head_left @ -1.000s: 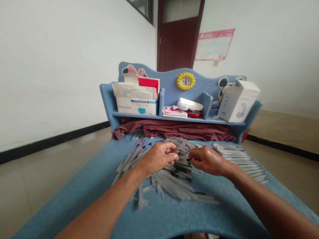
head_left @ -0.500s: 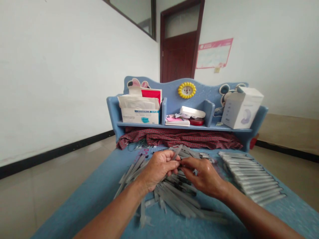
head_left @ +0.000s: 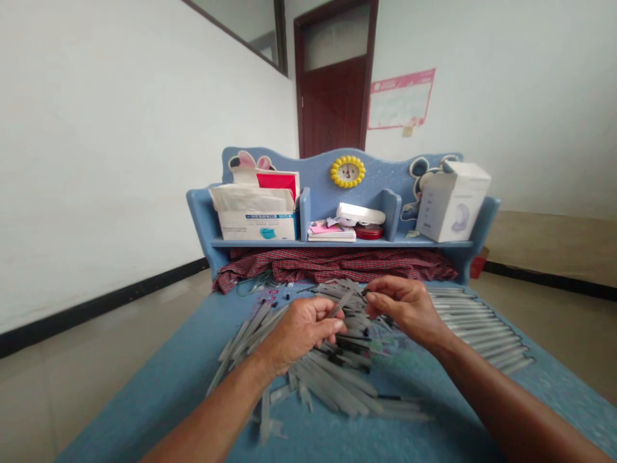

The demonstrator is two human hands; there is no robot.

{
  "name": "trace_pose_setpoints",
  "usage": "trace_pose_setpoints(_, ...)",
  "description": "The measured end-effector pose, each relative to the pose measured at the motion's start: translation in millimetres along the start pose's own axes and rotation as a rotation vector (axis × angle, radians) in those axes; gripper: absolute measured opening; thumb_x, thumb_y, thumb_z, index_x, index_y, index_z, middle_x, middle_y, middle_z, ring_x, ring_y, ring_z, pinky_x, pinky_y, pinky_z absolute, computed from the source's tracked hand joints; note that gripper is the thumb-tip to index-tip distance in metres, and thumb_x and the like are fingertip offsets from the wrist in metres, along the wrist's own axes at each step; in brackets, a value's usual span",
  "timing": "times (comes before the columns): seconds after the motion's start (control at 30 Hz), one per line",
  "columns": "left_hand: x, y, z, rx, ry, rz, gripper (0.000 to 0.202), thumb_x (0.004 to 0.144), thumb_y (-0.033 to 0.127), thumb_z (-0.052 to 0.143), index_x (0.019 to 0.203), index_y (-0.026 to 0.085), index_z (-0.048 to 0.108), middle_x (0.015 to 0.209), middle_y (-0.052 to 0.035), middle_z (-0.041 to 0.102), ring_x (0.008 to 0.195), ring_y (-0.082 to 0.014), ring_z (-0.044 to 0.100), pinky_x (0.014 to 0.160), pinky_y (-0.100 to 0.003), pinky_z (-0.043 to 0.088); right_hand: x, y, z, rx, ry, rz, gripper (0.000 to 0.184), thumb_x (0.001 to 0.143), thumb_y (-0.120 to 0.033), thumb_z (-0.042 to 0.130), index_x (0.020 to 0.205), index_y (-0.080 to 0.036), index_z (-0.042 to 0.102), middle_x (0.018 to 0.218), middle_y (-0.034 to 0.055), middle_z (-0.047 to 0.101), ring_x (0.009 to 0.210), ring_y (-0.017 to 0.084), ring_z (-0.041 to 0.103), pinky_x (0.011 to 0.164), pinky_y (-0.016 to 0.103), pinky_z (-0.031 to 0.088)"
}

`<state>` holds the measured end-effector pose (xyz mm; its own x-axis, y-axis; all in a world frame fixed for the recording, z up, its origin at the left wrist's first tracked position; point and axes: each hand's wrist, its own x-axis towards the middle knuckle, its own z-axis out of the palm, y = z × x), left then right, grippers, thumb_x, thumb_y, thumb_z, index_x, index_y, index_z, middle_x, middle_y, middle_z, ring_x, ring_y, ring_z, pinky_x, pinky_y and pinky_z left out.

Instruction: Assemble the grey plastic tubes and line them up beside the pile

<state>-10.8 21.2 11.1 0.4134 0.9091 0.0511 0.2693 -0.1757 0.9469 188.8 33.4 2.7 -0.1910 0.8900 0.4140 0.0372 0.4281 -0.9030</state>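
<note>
My left hand is closed around a grey translucent pen barrel, which sticks up past the fingers at a slant. To its right, my right hand is pinched, with a small dark piece at the fingertips, too small to name. Below and between the hands spreads a loose pile of grey pen barrels, with black pieces among them. More barrels lie left of my left hand. Beyond my right wrist, a row of pens lies side by side.
The blue table has a raised shelf holding a mask box, papers, a red tin and a white box. A checked cloth lies bunched beneath it. A few small black caps lie near the cloth.
My hands were together at the barrel; now my right hand has moved away to the right. My left hand still holds the barrel. The whole view has shifted slightly.
</note>
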Motion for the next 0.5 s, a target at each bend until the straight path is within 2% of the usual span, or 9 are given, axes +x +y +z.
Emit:
trace_pose_setpoints(0.27,0.3,1.2,3.6,0.071,-0.046,-0.021,0.014,0.069,0.022,0.059,0.078,0.012,0.063,0.064,0.0003,0.062,0.054,-0.0099,0.054,0.052,-0.021,0.04,-0.6,0.0,0.1,0.088,-0.07,0.07,0.022,0.067,-0.032,0.068,0.076,-0.013,0.062,0.052,-0.0005,0.062,0.047,0.011,0.058,0.048,0.023,0.047)
trace_pose_setpoints(0.5,0.3,4.8,4.1,0.1,-0.055,-0.024,0.01,0.068,0.02,0.06,0.073,0.012,0.064,0.055,0.0033,0.057,0.049,-0.008,0.05,0.047,-0.019,0.037,-1.6,-2.6,-1.4,0.039,-0.107,0.077,0.022,0.068,-0.032,0.067,0.076,-0.013,0.06,0.051,-0.0005,0.062,0.045,0.01,0.056,0.047,0.022,0.046)
